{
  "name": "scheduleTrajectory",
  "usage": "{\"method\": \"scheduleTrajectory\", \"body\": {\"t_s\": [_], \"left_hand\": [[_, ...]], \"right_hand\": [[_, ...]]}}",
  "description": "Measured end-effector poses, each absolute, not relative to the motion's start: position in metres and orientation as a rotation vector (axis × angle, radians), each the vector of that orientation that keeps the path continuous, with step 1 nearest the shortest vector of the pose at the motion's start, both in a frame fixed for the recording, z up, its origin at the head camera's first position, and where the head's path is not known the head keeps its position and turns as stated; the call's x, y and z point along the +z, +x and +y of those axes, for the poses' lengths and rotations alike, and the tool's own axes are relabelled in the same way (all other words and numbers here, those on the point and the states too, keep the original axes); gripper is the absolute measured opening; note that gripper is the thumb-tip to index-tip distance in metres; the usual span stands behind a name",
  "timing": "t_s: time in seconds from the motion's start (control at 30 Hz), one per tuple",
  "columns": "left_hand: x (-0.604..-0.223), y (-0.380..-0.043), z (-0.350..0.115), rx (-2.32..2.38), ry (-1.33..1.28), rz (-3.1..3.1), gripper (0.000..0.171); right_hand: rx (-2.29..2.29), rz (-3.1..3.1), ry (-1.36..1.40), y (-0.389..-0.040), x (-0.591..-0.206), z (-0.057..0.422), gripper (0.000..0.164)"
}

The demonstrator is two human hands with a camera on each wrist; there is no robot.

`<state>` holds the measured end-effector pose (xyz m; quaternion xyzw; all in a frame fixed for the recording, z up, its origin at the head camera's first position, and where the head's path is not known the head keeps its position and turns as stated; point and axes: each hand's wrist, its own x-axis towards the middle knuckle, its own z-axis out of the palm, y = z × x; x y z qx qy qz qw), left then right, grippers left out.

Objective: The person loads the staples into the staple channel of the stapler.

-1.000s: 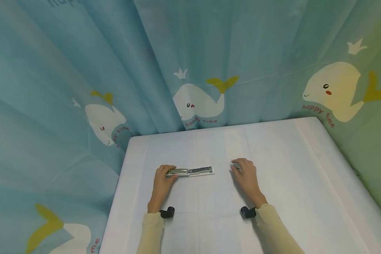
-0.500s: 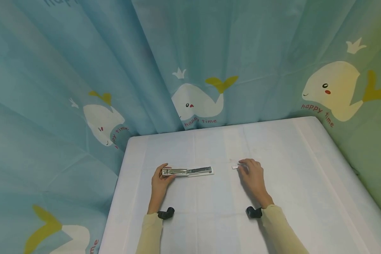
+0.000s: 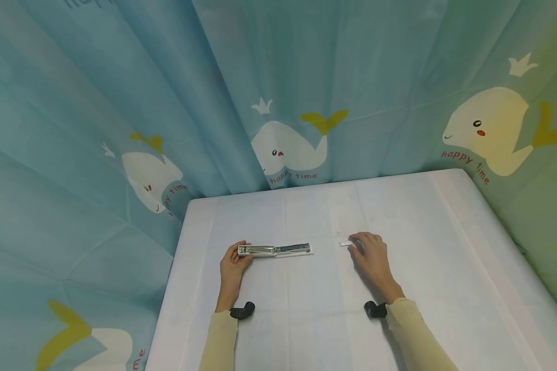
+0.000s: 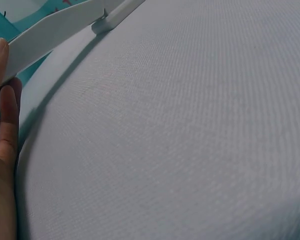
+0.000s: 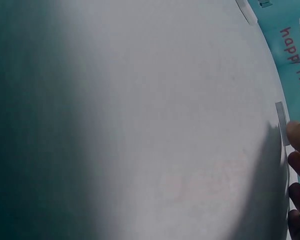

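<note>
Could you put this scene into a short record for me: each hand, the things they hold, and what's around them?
Left hand: the hand grips one end of the stapler
Stapler: unfolded, its inner metal showing
Right hand: the hand pinches a small strip
Strip: pale, narrow, apart from the stapler; perhaps staples
Surface: table with a white covering
Backdrop: blue-green curtain, whales and "happy time" printed on it

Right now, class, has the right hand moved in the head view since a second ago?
Yes: the right hand has moved slightly rightward, judged against the table's far right corner.
</note>
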<state>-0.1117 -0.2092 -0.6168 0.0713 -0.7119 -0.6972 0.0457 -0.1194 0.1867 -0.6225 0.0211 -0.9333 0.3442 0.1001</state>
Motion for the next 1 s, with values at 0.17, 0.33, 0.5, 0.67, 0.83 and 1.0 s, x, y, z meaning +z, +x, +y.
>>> {"method": "scheduleTrajectory", "body": {"t_s": [0.17,0.33,0.5,0.67,0.83,1.0], "left_hand": [[-0.617,-0.112,-0.209,-2.132,0.232,-2.171,0.054],[-0.616,-0.112,-0.207,-2.142,0.235,-2.143,0.053],[-0.618,-0.112,-0.208,-2.16,0.235,-2.13,0.053],[-0.621,-0.115,-0.21,-2.169,0.223,-2.126,0.053],[-0.621,-0.114,-0.21,-2.177,0.233,-2.117,0.053],[-0.619,-0.114,-0.209,-2.172,0.223,-2.117,0.052]], "right_hand": [[0.932,-2.787,0.146,-0.123,-0.622,0.19,0.03],[0.84,-2.814,0.234,-0.127,-0.621,0.194,0.032],[0.773,-2.851,0.315,-0.133,-0.617,0.197,0.026],[0.729,-2.895,0.363,-0.137,-0.611,0.199,0.022],[0.695,-2.917,0.406,-0.141,-0.612,0.201,0.02],[0.656,-2.927,0.466,-0.144,-0.609,0.202,0.019]]}}
